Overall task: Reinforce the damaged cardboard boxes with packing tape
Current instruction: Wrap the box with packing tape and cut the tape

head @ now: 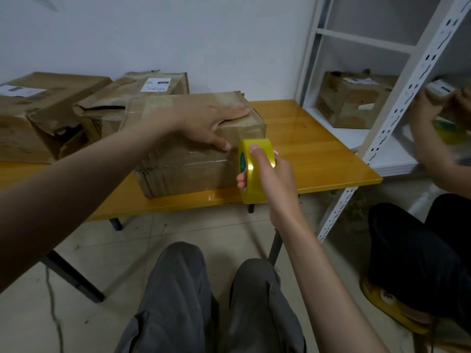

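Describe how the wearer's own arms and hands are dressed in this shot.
Both forearms are bare, with no sleeve in view. The left hand and right hand wear no gloves, and no watch, ring or bracelet shows. Short, unpainted nails are visible on both.

Dim, flat indoor light, soft glare on the table (pixel 293 115) – wide-angle bending at edges, motion blur far right.
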Motion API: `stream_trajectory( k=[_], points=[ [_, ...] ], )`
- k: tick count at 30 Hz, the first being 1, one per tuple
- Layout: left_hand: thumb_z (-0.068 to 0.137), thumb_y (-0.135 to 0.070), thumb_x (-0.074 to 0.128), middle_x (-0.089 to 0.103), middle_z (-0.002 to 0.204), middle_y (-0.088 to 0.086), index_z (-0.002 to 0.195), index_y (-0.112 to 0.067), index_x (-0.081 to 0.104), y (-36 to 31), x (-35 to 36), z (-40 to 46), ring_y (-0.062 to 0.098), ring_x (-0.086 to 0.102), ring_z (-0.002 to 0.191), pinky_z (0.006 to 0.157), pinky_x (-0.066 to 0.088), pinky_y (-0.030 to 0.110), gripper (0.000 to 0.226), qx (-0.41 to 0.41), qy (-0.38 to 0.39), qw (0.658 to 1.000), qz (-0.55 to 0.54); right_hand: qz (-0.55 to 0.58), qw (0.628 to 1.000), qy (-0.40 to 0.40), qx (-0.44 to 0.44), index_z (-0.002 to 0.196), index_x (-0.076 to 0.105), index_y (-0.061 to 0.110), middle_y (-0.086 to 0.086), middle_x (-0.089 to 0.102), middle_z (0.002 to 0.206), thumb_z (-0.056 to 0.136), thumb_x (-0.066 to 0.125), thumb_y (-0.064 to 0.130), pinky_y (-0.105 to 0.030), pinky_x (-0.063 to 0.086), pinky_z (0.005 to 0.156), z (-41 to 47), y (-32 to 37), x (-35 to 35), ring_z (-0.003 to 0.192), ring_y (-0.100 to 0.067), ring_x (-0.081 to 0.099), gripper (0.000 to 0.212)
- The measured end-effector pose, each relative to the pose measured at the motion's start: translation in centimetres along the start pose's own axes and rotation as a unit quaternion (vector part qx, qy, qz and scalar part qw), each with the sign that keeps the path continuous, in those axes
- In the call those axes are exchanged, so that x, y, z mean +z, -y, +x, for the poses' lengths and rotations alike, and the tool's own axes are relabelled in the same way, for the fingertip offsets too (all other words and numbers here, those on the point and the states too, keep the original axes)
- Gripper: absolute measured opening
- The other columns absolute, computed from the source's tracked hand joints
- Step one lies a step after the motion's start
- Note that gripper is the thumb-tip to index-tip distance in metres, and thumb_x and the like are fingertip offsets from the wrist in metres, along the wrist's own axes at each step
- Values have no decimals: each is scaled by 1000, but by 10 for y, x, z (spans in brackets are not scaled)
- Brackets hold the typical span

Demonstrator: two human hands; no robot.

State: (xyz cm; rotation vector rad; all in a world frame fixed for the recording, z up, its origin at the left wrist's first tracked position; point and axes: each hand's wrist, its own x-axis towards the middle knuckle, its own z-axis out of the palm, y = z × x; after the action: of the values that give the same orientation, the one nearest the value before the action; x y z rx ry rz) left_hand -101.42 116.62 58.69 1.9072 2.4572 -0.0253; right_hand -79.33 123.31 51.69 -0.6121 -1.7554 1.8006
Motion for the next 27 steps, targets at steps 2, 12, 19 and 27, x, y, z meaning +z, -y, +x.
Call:
stream_trajectory(
  k=[2, 12, 19, 27],
  points=[
    [91, -49, 69, 6, 169, -13, 162, -33, 5, 0, -1, 1, 14, 17, 153, 112, 8, 17, 98, -7, 4, 1000, -8, -30, 999, -6, 10, 102, 67, 14, -12, 74, 68, 101, 57, 46, -41, 60, 75, -2, -8, -1, 61, -22, 70, 33],
    [84, -57, 73, 17, 167, -16, 160, -44, 9, 0, -3, -4, 19, 30, 149, 123, 24, 41, 100, -34, 13, 999, -21, 46, 988, 29, 147, 113, 66, 2, -15, 70, 67, 103, 53, 46, -37, 59, 69, -18, -44, 4, 57, -22, 66, 47],
    [75, -65, 65, 20, 166, -16, 157, -51, 13, -3, -6, -16, 18, 31, 149, 122, 25, 46, 98, -26, 31, 997, -59, 34, 982, 47, 180, 110, 62, 7, -14, 70, 66, 104, 51, 44, -36, 57, 64, -17, -51, 5, 55, -23, 65, 39],
    [74, -54, 61, 25, 165, -16, 157, -50, 19, -31, -15, -39, 21, 38, 144, 118, 29, 48, 93, -3, 35, 998, -51, 34, 977, 80, 194, 115, 62, -1, -19, 68, 68, 99, 48, 36, -39, 57, 67, -43, -57, 6, 55, -26, 63, 42]
  ],
)
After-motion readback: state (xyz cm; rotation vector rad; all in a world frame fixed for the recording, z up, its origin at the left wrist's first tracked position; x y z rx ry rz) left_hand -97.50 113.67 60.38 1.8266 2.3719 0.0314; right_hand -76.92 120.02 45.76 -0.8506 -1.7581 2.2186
